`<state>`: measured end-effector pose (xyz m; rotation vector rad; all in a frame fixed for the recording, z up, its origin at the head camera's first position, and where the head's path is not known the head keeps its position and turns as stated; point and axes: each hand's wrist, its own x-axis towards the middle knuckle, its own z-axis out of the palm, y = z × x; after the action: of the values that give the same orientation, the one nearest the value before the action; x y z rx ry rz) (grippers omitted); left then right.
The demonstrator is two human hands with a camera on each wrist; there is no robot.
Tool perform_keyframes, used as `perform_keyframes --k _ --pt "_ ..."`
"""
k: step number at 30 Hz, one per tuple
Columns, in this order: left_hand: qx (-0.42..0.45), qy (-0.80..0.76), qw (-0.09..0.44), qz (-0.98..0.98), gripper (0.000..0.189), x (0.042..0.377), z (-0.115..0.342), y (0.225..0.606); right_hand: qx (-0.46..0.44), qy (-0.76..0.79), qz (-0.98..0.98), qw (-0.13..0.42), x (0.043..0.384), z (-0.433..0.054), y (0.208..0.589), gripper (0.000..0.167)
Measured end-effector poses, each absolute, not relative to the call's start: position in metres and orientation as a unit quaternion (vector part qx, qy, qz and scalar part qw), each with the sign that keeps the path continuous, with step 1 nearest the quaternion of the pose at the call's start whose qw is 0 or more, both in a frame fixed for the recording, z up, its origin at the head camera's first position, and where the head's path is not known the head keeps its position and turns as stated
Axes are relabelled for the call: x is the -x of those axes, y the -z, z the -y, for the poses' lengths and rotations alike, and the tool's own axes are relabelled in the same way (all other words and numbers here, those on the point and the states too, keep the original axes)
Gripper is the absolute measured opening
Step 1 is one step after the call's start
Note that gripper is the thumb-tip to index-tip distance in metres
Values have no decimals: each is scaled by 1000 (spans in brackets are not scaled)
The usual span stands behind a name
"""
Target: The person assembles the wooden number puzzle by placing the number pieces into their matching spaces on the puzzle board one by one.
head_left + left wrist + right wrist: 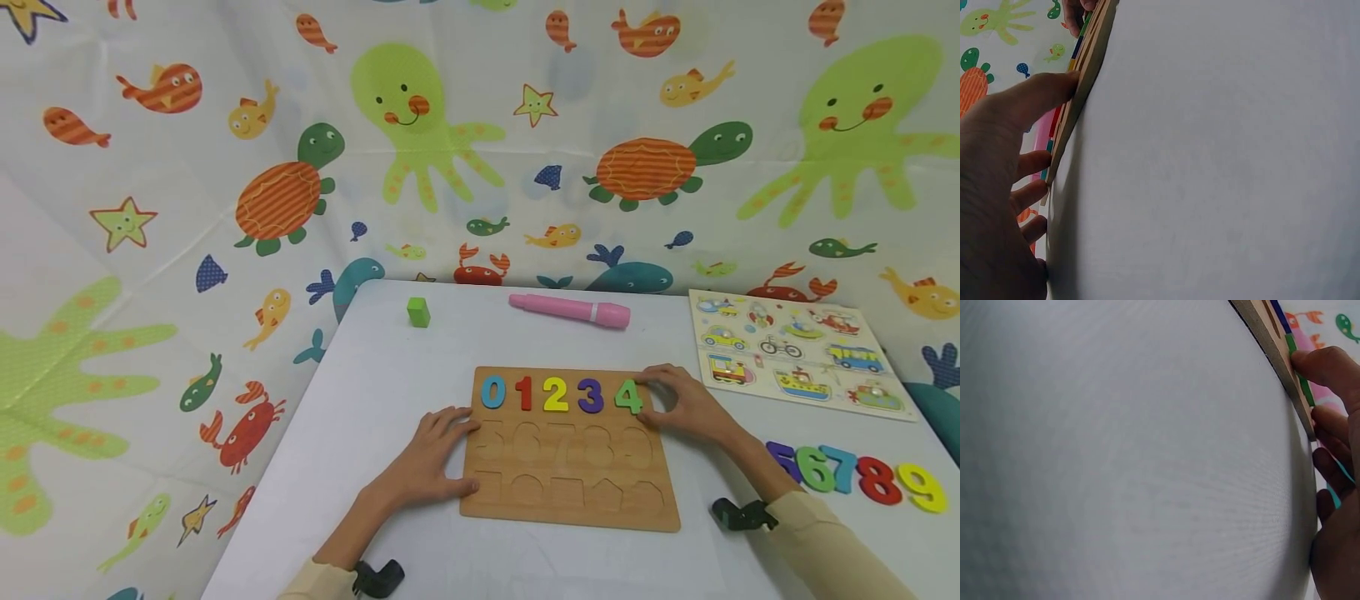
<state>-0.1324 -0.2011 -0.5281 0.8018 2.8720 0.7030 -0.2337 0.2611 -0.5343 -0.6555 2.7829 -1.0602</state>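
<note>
Pinching the green 4 (628, 403) between thumb and forefinger, the right hand (678, 404) was at the far right corner of the wooden board (540, 515), with the other fingers loosely curved beside it. The 4 was at the right end of the board's far row; whether it sat fully down in its recess, I could not tell. To its left in that row were the blue 0 (484, 392), red 1 (526, 396), yellow 2 (557, 407) and purple 3 (597, 403). The left hand (423, 458) touched the board's left edge, its fingers spread and its thumb well apart from them, nearer the person. Well to the right lay a row of loose numbers, 5 to 9 (877, 481). Beyond the board were a green block (418, 312) at far left, a pink marker (566, 309), and a vehicle puzzle (757, 367) at far right.
</note>
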Motion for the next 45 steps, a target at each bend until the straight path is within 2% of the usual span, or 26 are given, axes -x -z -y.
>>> perform_keyframes --k 5,12,20,28,34,45 --pt "-264 -232 38 -936 83 133 200 528 212 341 -914 48 234 -263 533 64" --pt "-262 -231 42 -936 83 133 201 530 201 323 -925 5 222 -291 520 59" --pt "-257 -228 37 -938 84 134 202 532 132 308 -942 29 181 -360 504 65" --pt "-255 -229 37 -939 84 134 201 533 101 278 -955 24 142 -411 510 70" --pt "-256 -233 36 -938 83 135 200 533 89 251 -964 20 129 -425 519 75" --pt "-259 -231 34 -937 83 135 201 534 95 238 -967 14 127 -426 522 70"
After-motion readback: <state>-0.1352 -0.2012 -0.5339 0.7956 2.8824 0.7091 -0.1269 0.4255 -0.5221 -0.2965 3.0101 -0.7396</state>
